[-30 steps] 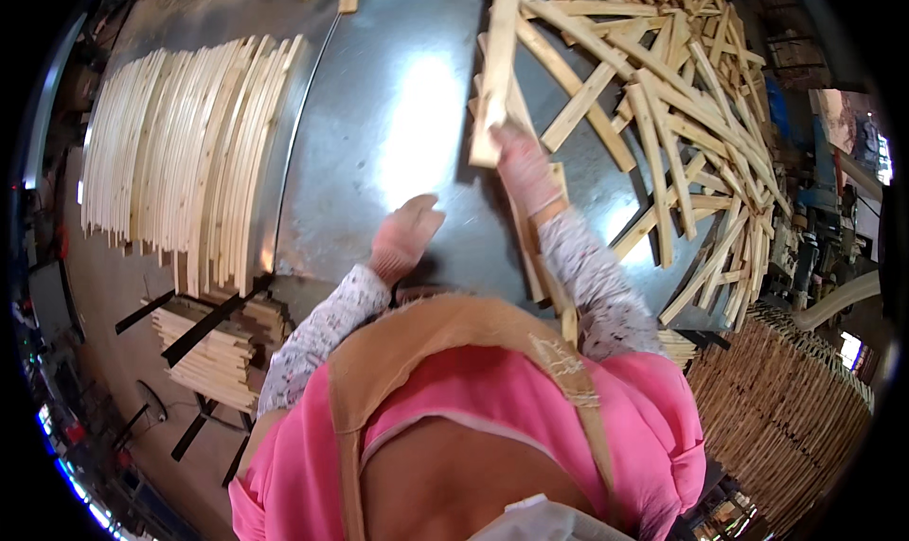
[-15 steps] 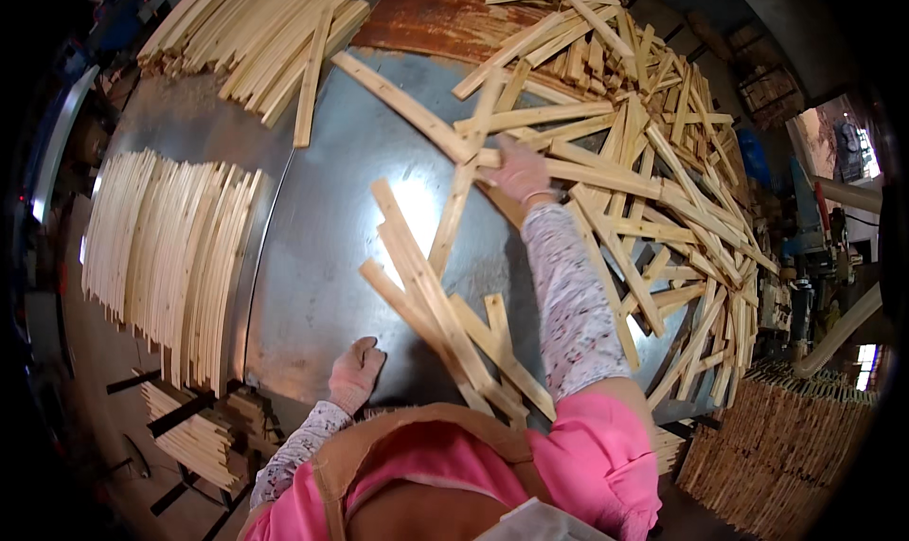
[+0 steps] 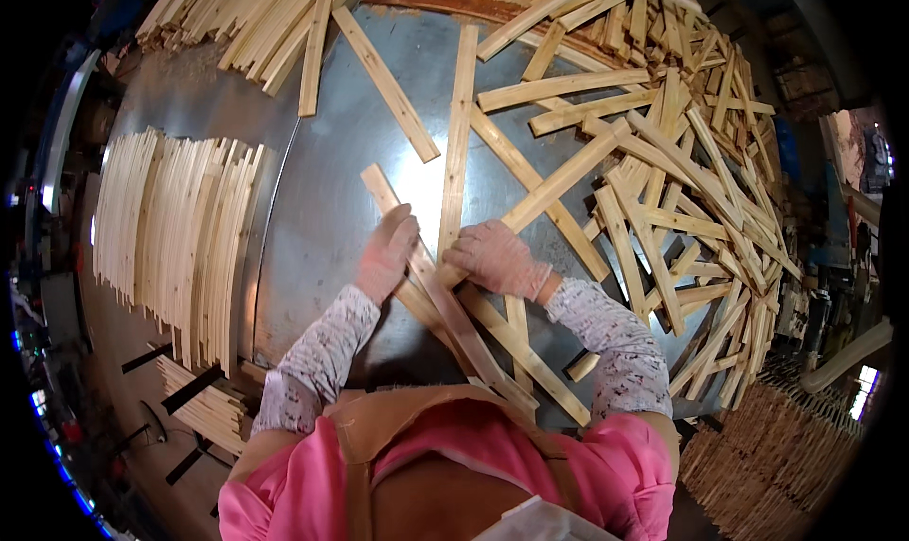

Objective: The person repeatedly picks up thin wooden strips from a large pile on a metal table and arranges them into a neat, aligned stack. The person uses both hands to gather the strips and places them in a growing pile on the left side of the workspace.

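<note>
My gloved left hand (image 3: 386,255) is closed on a pale wooden strip (image 3: 454,319) that slants down toward my body. My right hand (image 3: 502,259), also gloved, grips a second wooden strip (image 3: 573,174), whose far end points up and right over the loose pile. The near end of that second strip lies close beside the first. Between and beyond my hands, another strip (image 3: 461,96) lies lengthwise on the metal table (image 3: 312,224). Below my hands several more strips (image 3: 530,361) cross each other near my apron.
A jumbled heap of strips (image 3: 701,191) covers the table's right side. Neat rows of strips (image 3: 170,248) stand at the left, with another stack (image 3: 256,20) at the far left. One lone strip (image 3: 386,82) lies beyond my left hand. Bundled wood (image 3: 767,456) is piled at lower right.
My right hand has drawn back toward me, bringing a strip from the pile. My left hand has moved forward and right onto a strip. The view has shifted slightly.
</note>
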A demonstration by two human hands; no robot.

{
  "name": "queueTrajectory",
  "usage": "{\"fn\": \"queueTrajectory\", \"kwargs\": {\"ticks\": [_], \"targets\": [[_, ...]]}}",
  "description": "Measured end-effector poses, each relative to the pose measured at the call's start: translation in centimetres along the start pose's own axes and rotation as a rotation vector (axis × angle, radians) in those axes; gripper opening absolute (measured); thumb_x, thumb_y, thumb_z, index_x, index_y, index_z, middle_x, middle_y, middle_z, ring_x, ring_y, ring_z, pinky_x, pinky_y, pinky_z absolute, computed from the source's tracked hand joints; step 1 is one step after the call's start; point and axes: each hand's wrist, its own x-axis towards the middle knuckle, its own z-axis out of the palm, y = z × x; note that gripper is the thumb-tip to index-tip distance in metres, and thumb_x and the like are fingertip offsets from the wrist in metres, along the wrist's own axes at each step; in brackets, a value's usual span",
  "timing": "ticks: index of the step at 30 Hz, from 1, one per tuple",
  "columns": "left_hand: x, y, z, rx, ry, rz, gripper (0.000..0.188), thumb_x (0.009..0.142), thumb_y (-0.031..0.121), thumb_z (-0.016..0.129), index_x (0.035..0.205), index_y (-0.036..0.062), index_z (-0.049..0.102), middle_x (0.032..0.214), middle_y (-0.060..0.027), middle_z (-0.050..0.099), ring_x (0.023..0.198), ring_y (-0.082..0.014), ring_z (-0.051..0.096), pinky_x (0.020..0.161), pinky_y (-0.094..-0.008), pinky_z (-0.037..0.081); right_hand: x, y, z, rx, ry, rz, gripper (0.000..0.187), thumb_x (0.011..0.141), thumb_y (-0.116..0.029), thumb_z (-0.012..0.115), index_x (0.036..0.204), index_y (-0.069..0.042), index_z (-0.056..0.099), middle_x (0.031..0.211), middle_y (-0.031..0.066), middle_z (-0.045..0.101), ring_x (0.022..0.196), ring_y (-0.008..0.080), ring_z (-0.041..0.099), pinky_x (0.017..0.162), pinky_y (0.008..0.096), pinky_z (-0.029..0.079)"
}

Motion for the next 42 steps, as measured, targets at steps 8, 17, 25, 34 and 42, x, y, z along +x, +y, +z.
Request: {"fn": "queueTrajectory", "kwargs": {"ticks": [8,17,25,34,42], "targets": [[-0.1,1.5,0.9,-0.332,-0.536,-0.448,0.042,0.103,0.025,0.067,0.135,-0.0021,0.07,0.116,-0.0068,0.075,0.101,-0.0187,0.071,0.092,-0.0316,0.057,-0.5,-3.0,1.1,0.148,0.987,0.087,0.088,0.067,-0.044,0.095,0.14,-0.01,0.06,0.13,0.0173,0.064,0.125,0.043,0.058,0.11,0.0611,0.046],[-14.3,-5.7,-16.9,0.699,0.327,-0.06,0.04,0.095,0.028,0.068,0.125,0.0021,0.073,0.106,-0.0256,0.075,0.1,-0.0409,0.073,0.089,-0.0475,0.058,8.4,-0.5,7.2,0.109,0.768,0.813,0.061,0.079,-0.029,0.085,0.126,0.0,0.061,0.117,0.0301,0.066,0.106,0.0508,0.062,0.094,0.0592,0.051],[-23.0,-15.4,-32.6,1.118,0.71,-0.35,0.049,0.094,0.031,0.073,0.139,0.0122,0.065,0.117,-0.0154,0.07,0.111,-0.0392,0.067,0.096,-0.0518,0.055,18.5,4.4,2.2,0.276,0.738,0.936,0.068,0.087,-0.026,0.078,0.146,-0.003,0.053,0.123,0.032,0.067,0.116,0.0479,0.065,0.102,0.053,0.053],[-15.2,-13.7,-36.9,1.343,0.576,-0.01,0.07,0.087,0.029,0.079,0.152,0.0147,0.056,0.153,-0.0161,0.051,0.143,-0.0392,0.047,0.119,-0.0559,0.038,24.2,8.5,-3.5,0.355,0.438,0.82,0.072,0.091,-0.029,0.071,0.156,-0.01,0.048,0.142,0.0298,0.065,0.127,0.0516,0.064,0.11,0.0492,0.053],[-8.7,-11.7,-36.5,0.97,0.652,0.437,0.07,0.086,0.026,0.082,0.15,0.0108,0.058,0.147,-0.0237,0.061,0.134,-0.0473,0.055,0.115,-0.0568,0.043,21.0,-22.6,6.7,1.307,0.375,0.771,0.043,0.102,-0.024,0.077,0.129,0.001,0.057,0.093,0.0103,0.07,0.08,0.022,0.069,0.07,0.0373,0.062]]}}
